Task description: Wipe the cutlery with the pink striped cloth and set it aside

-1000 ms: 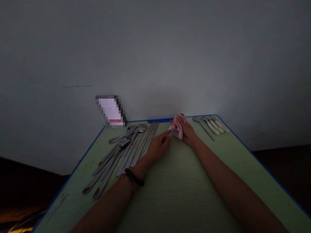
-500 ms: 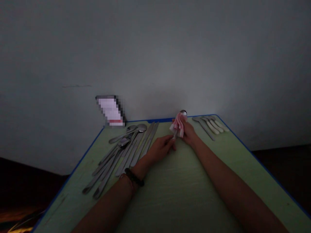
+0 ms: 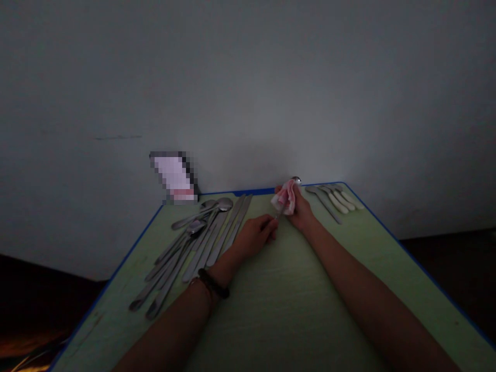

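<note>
Between my two hands is a spoon [image 3: 296,180], its shiny bowl showing beyond a pink and white cloth [image 3: 285,198]. My left hand [image 3: 256,235] pinches the end of its handle. Wrapped around the spoon is the cloth, gripped in my right hand [image 3: 303,211]; most of the handle is hidden under it. Left of my left hand lie several table knives [image 3: 220,235] side by side, with a pile of spoons [image 3: 223,204] next to them. To the right of my right hand, a metal piece of cutlery [image 3: 324,202] rests beside several white-handled pieces [image 3: 341,200].
A phone [image 3: 174,178] with a blurred screen leans against the grey wall [image 3: 248,93] at the table's back left. The pale green table [image 3: 279,299] has a blue edge and meets the wall at the back.
The cloth has shifted and bunched slightly differently around the spoon. Both hands stay in nearly the same place, and the cutlery on the table lies as before.
</note>
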The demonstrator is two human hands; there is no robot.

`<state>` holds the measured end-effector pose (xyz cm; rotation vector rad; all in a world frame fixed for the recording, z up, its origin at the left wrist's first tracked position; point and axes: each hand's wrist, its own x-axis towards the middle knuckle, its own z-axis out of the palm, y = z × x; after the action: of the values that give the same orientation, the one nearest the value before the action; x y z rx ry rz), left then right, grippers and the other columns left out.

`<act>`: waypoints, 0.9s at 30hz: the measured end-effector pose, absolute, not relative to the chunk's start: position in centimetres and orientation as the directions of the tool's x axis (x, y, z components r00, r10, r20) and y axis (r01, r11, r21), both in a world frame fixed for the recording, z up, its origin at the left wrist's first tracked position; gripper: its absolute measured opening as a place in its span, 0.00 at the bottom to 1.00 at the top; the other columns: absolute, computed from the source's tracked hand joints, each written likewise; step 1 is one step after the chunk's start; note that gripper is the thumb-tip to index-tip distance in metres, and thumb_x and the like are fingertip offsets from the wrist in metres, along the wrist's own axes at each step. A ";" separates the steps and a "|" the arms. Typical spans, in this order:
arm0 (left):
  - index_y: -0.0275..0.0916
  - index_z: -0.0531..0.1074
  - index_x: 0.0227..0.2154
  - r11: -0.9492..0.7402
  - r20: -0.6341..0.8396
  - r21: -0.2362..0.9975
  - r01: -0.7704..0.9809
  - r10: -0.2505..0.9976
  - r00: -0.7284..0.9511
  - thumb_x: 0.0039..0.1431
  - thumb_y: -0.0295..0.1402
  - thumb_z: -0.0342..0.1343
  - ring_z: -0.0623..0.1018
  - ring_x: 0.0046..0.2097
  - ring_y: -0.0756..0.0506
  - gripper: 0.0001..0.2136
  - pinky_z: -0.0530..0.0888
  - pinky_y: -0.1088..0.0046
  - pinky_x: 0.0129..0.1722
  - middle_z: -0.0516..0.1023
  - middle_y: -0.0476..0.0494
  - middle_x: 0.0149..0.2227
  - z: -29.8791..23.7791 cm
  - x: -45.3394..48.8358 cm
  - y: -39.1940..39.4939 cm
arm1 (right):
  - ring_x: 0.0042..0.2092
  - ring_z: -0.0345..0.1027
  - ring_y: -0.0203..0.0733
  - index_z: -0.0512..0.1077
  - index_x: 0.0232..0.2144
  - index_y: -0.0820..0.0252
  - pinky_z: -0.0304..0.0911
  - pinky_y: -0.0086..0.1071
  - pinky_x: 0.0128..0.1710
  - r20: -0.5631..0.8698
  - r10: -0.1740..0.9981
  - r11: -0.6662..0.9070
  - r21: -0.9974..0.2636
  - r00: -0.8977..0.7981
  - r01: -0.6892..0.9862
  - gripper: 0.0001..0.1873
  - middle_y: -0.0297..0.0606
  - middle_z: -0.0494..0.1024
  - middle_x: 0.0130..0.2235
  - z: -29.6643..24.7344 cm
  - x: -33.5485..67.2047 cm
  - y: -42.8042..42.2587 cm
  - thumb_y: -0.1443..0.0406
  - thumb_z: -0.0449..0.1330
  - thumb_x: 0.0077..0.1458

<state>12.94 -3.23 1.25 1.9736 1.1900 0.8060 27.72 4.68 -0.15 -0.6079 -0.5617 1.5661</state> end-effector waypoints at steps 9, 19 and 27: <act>0.38 0.67 0.25 -0.289 0.176 0.820 0.493 0.948 0.265 0.62 0.43 0.43 0.68 0.21 0.52 0.17 0.64 0.77 0.23 0.68 0.53 0.18 1.7 13.1 -3.2 | 0.31 0.72 0.39 0.75 0.34 0.64 0.67 0.30 0.31 0.063 0.961 -0.044 -0.927 -0.270 -0.373 0.25 0.43 0.79 0.31 -0.5 27.8 3.9 0.48 0.61 0.45; 0.37 0.69 0.27 -0.239 0.156 0.855 0.461 0.965 0.213 0.61 0.44 0.44 0.67 0.19 0.52 0.16 0.63 0.77 0.20 0.69 0.52 0.18 1.3 13.0 -2.8 | 0.28 0.68 0.36 0.75 0.33 0.65 0.62 0.27 0.28 0.145 0.923 0.186 -0.979 -0.356 0.083 0.24 0.38 0.77 0.28 0.3 28.3 3.1 0.49 0.61 0.44; 0.37 0.67 0.23 -0.296 0.166 0.820 0.490 0.942 0.291 0.61 0.44 0.45 0.68 0.21 0.52 0.18 0.64 0.77 0.24 0.69 0.53 0.18 1.6 13.0 -3.1 | 0.32 0.71 0.39 0.75 0.34 0.64 0.66 0.30 0.32 0.023 0.953 -0.089 -0.932 -0.303 -0.351 0.24 0.43 0.79 0.33 0.2 27.8 3.5 0.49 0.62 0.45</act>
<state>13.01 -3.12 1.58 1.9066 1.2796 0.8825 27.81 3.51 0.17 -0.7910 -1.1206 1.6066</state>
